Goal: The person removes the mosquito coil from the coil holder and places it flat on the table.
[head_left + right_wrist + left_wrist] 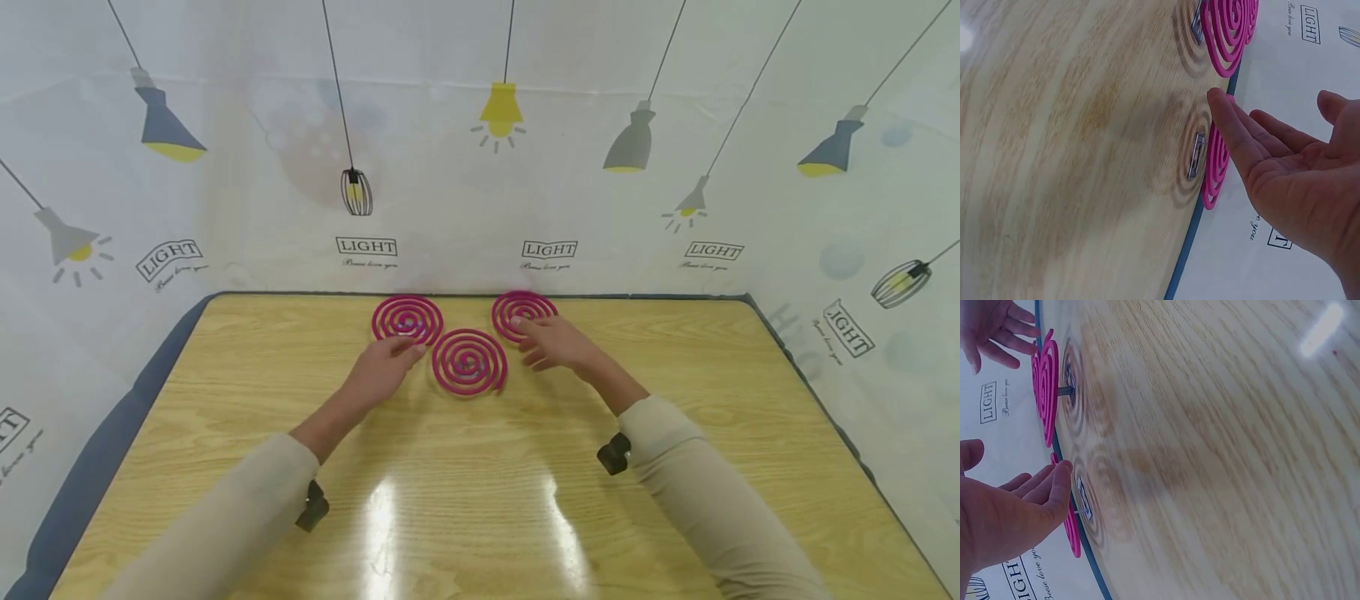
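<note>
Three magenta mosquito coils are grouped at the back of the table, raised on small metal stands. The left coil (407,322) and the right coil (516,310) are near the wall; the middle coil (468,361) sits a little closer to me. My left hand (377,372) is at the front edge of the left coil, fingers extended, nothing in its grasp. Over the right coil's near side, my right hand (557,342) is held with loose, spread fingers and overlaps it in the head view. A metal stand (1196,155) shows beneath the right coil in the right wrist view.
The glossy wood-grain table (480,467) ends at a dark back edge against a white backdrop (435,167) printed with hanging lamps. Small black devices, one the right wrist camera (615,454), hang under both cream sleeves.
</note>
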Demonstrator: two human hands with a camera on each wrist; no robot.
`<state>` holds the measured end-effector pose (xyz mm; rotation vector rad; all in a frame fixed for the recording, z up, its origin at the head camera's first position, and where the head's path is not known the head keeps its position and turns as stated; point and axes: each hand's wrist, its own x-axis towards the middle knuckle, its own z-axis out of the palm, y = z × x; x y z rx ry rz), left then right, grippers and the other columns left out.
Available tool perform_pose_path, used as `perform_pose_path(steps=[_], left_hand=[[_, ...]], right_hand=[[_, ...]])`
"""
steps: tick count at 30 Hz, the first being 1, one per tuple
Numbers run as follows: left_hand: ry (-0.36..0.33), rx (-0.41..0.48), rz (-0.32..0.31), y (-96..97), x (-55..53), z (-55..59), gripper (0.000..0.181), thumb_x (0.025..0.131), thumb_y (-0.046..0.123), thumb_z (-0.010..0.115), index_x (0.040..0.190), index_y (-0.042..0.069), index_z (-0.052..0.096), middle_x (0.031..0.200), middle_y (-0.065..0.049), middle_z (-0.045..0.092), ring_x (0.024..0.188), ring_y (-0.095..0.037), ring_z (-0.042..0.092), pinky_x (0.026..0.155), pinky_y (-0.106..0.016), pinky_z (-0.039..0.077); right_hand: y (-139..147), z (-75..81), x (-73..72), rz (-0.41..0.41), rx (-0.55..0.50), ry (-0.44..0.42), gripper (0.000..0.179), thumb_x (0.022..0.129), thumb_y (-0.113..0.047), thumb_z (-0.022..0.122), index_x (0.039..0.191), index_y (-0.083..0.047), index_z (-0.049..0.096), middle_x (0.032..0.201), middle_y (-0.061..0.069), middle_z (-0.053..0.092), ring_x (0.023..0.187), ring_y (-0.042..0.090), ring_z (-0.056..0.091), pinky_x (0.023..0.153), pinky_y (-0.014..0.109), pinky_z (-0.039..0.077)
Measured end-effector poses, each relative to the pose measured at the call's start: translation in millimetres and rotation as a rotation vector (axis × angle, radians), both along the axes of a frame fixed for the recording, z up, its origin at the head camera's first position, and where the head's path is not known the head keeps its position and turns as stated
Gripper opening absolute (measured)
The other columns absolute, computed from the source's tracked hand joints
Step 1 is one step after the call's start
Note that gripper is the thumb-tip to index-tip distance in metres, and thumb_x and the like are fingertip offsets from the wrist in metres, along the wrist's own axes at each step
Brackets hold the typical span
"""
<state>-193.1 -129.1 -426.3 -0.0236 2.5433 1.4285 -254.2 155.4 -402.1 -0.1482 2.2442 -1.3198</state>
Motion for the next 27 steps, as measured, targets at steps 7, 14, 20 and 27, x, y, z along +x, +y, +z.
perform_pose_path(steps=[7,14,20,27], left_hand=[[-0.094,0.106,0.058,3.7,2.0,-2.3,0.053,0.1,0.041,0.05,0.14,0.006,0.05,0.125,-0.018,0.061,0.112,-0.032,0.06,0.093,-0.043,0.051],[-0.156,0.287,0.146,7.7,-0.5,-6.1,0.052,0.1,0.032,0.051,0.139,-0.002,0.047,0.132,-0.023,0.058,0.117,-0.034,0.061,0.095,-0.04,0.053],[-0.214,0.419,0.19,9.7,-0.9,-5.3,0.057,0.102,0.03,0.049,0.144,-0.006,0.038,0.137,-0.028,0.051,0.124,-0.038,0.055,0.1,-0.042,0.049],[-0.235,0.523,0.226,12.3,0.0,-2.1,0.055,0.102,0.027,0.049,0.141,-0.01,0.038,0.138,-0.033,0.048,0.127,-0.04,0.051,0.104,-0.045,0.046]], right_hand=[[-1.0,-6.0,1.4,-0.053,-0.035,-0.052,0.065,0.102,-0.045,0.044,0.139,0.009,0.043,0.13,0.03,0.057,0.109,0.042,0.063,0.092,0.045,0.054],[-4.2,-11.3,6.2,-0.075,-0.087,-0.066,0.064,0.103,-0.043,0.044,0.139,0.009,0.045,0.13,0.03,0.056,0.113,0.041,0.062,0.093,0.047,0.053],[-6.7,-15.4,8.9,-0.117,-0.122,-0.083,0.064,0.102,-0.044,0.045,0.137,0.01,0.046,0.129,0.03,0.057,0.111,0.041,0.063,0.094,0.047,0.053],[-5.9,-23.5,10.1,-0.15,-0.167,-0.096,0.062,0.103,-0.042,0.042,0.137,0.009,0.047,0.13,0.03,0.056,0.111,0.041,0.062,0.094,0.046,0.053]])
